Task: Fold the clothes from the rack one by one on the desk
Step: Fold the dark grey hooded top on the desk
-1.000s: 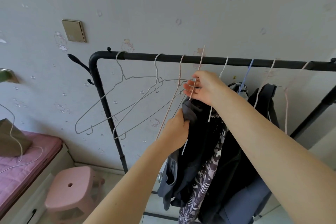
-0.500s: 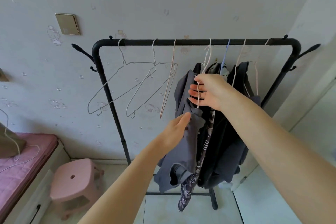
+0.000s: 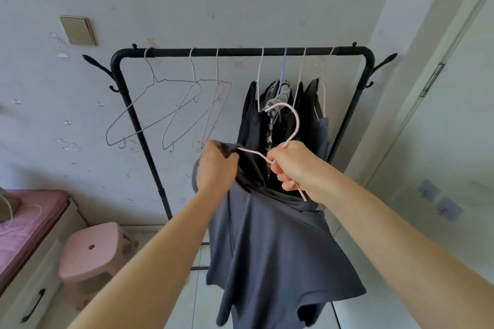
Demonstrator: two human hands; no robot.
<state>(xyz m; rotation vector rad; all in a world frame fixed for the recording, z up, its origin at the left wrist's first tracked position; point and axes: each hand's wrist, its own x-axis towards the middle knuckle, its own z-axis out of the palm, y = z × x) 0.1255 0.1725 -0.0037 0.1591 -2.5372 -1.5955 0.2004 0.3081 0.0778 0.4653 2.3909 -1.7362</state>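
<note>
Lifted off the black rack point(image 3: 240, 51) since a moment ago, a pink hanger point(image 3: 290, 125) carries a grey shirt point(image 3: 270, 248) in front of it. Right hand point(image 3: 294, 168) fingers curl round the hanger; left hand point(image 3: 216, 165) grips the shirt's shoulder. Dark clothes point(image 3: 307, 120) remain hanging.

A black clothes rack point(image 3: 242, 51) stands on the pale floor point(image 3: 184, 310), its top bar carrying three bare wire hangers point(image 3: 171, 104) toward the left and several hangers with dark clothes point(image 3: 283, 115) toward the right.
</note>
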